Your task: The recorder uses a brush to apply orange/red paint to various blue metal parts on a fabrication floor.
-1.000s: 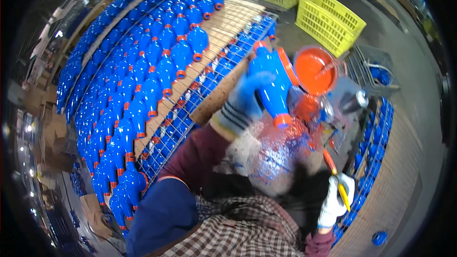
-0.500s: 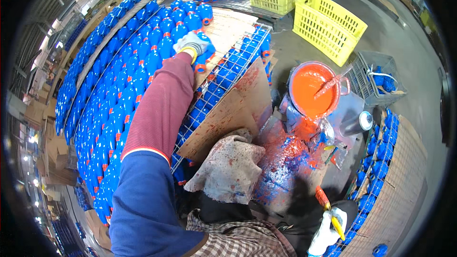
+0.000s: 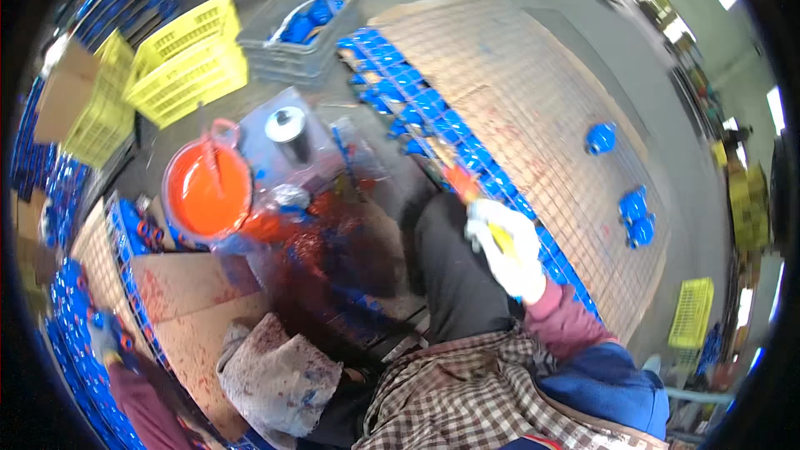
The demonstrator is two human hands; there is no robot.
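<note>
In a white glove, my right hand (image 3: pixel 507 252) is closed round the yellow handle of a paintbrush (image 3: pixel 461 182); its orange-red end points up and away, over the near edge of a wire rack. My left hand (image 3: pixel 106 338), in a grey glove, is at the far left among glossy blue bottle-shaped pieces (image 3: pixel 71 304) with red-orange ends. Its fingers are small and smeared, so its grip is unclear. Left of the middle stands a bucket of orange-red paint (image 3: pixel 200 200), with a paint-coated stick in it.
A spray can (image 3: pixel 287 129) stands beside the bucket. Beyond are yellow crates (image 3: pixel 187 67) and a grey crate (image 3: pixel 292 50) holding blue pieces. At right, a cardboard-topped wire rack (image 3: pixel 533 108) carries three blue pieces (image 3: pixel 600 138). A stained cloth (image 3: pixel 279 375) lies over my left knee.
My view has swung right, so the bucket and crates now appear further left. My left hand has shifted to the picture's left edge. The paintbrush stays in my right hand.
</note>
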